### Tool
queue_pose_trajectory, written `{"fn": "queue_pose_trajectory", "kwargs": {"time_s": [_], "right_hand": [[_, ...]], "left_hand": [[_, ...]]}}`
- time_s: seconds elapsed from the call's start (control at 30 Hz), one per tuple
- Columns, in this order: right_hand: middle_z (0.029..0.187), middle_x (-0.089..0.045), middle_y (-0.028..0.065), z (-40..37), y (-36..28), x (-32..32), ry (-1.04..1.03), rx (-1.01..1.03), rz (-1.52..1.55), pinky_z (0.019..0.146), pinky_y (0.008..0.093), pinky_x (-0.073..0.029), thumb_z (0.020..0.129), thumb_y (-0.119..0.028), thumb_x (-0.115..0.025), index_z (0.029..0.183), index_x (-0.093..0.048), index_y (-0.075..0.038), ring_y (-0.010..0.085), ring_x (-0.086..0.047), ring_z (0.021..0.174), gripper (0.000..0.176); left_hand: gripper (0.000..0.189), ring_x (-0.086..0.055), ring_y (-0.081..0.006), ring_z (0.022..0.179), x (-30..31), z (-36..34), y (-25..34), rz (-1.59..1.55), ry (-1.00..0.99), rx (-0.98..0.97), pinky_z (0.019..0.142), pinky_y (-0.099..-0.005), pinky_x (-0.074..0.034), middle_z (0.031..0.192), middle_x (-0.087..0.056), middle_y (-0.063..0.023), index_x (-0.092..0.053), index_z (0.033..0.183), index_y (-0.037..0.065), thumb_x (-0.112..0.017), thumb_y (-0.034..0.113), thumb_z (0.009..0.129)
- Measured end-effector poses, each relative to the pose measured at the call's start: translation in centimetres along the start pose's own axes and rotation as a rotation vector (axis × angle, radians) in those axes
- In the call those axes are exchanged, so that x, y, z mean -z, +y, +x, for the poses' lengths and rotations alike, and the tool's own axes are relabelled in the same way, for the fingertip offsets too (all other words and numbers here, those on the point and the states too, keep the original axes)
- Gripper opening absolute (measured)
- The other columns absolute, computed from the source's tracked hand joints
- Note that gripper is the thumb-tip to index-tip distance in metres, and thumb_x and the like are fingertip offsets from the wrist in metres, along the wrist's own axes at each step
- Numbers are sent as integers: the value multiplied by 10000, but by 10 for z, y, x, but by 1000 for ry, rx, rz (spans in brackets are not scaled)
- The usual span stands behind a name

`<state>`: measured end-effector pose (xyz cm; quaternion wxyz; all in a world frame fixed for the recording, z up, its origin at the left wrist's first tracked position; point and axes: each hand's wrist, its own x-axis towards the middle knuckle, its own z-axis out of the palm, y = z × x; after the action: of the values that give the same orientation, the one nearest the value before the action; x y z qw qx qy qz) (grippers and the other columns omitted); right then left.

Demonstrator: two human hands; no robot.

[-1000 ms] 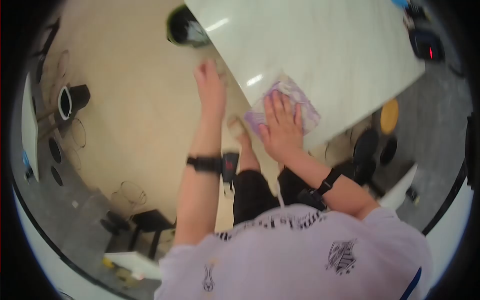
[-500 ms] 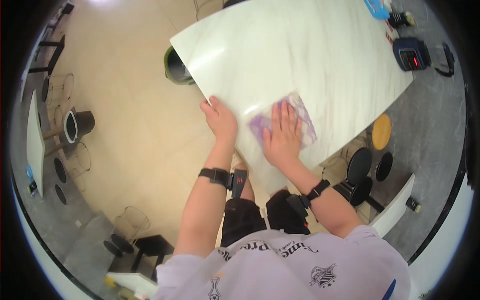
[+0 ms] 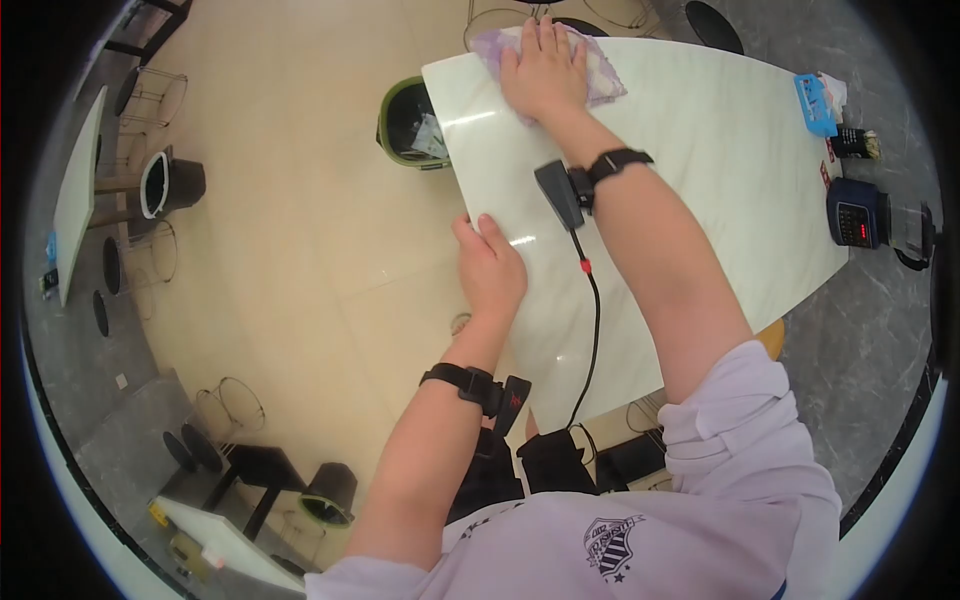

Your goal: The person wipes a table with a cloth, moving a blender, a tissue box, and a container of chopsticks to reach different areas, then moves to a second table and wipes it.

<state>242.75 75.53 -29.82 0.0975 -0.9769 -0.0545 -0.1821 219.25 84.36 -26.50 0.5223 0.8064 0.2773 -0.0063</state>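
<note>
A purple and white patterned cloth point(image 3: 605, 80) lies at the far edge of the white marbled table point(image 3: 720, 140), partly over that edge. My right hand point(image 3: 545, 78) presses flat on it, fingers stretched out and pointing away from me; part of the cloth is hidden beneath the palm. At the table's left side, my left hand point(image 3: 493, 275) is closed round the edge, with some fingers out of sight below the tabletop. Both forearms carry black straps with small devices, and a black cable point(image 3: 597, 320) runs down from the right one over the table.
A green-rimmed bin point(image 3: 384, 140) with litter inside stands by the table's left edge. On the right are a blue plastic holder point(image 3: 815, 106), a black container point(image 3: 850, 144) and a dark blue appliance point(image 3: 852, 212) with a red display. Stools surround the table.
My right hand has slid the cloth from the near part of the table to its far edge, arm stretched out. My left hand still holds the left edge. The camera view has shifted.
</note>
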Motion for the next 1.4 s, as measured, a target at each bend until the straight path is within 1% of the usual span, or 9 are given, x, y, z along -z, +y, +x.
{"fn": "queue_pose_trajectory", "kwargs": {"time_s": [0.07,0.4,0.57,0.7,0.9,1.13,1.2,1.27,1.4], "right_hand": [[1608,-371,196,-21,8,12,55,11,9,1227,561,-180,983,-402,-441,1513,-427,-12,344,-305,1507,659],[1645,-240,261,-360,32,221,-522,-333,13,1225,604,-110,949,-277,-508,1574,-273,39,435,-205,1532,739],[1643,-228,272,-411,52,239,-497,-442,-2,1223,606,-110,946,-260,-496,1571,-260,54,450,-180,1534,739],[1643,-238,263,-379,62,224,-480,-469,-11,1224,598,-120,952,-255,-485,1573,-268,42,436,-192,1534,722],[1615,-320,247,-218,75,147,-257,-275,-56,1225,594,-171,965,-305,-537,1546,-360,7,393,-269,1518,683],[1628,-316,228,-4,63,26,-26,-172,-25,1234,578,-133,982,-390,-457,1527,-392,6,364,-254,1527,676],[1634,-309,219,42,60,12,-117,-127,-13,1240,566,-122,994,-421,-412,1552,-356,-7,358,-240,1534,697],[1641,-302,209,43,68,7,-205,-107,-37,1245,554,-111,1007,-452,-367,1577,-320,-20,351,-225,1541,717],[1638,-301,215,-18,92,35,-84,38,12,1235,575,-124,1007,-429,-405,1557,-350,-9,365,-240,1533,695]], "left_hand": [[406,-646,-495,928,-1,2,4,98,13,39,792,-552,-486,1012,-676,-305,-460,1263,-16,-375,336,1079],[460,-646,-502,977,-3,2,-2,200,-27,15,832,-564,-487,1064,-681,-298,-442,1317,-13,-333,364,1077],[456,-642,-503,979,-2,2,7,218,-25,105,829,-563,-488,1080,-674,-300,-442,1307,5,-310,376,1079],[449,-640,-508,980,-1,3,9,206,-23,106,836,-567,-484,1075,-673,-302,-444,1297,3,-314,372,1078],[426,-620,-491,1032,1,2,5,207,-13,137,913,-540,-463,1107,-649,-297,-468,1246,6,-319,374,1089],[455,-653,-496,927,5,4,2,267,12,123,800,-561,-489,1000,-694,-280,-463,1302,13,-337,383,1068],[449,-656,-495,892,6,6,3,313,31,147,774,-560,-491,950,-696,-277,-476,1281,12,-340,383,1068],[407,-637,-493,834,-5,0,3,368,106,89,750,-563,-474,893,-656,-286,-504,1160,-4,-331,357,1089],[429,-632,-470,793,-1,1,8,305,65,97,735,-552,-473,872,-653,-276,-516,1129,-15,-345,377,1085]]}}
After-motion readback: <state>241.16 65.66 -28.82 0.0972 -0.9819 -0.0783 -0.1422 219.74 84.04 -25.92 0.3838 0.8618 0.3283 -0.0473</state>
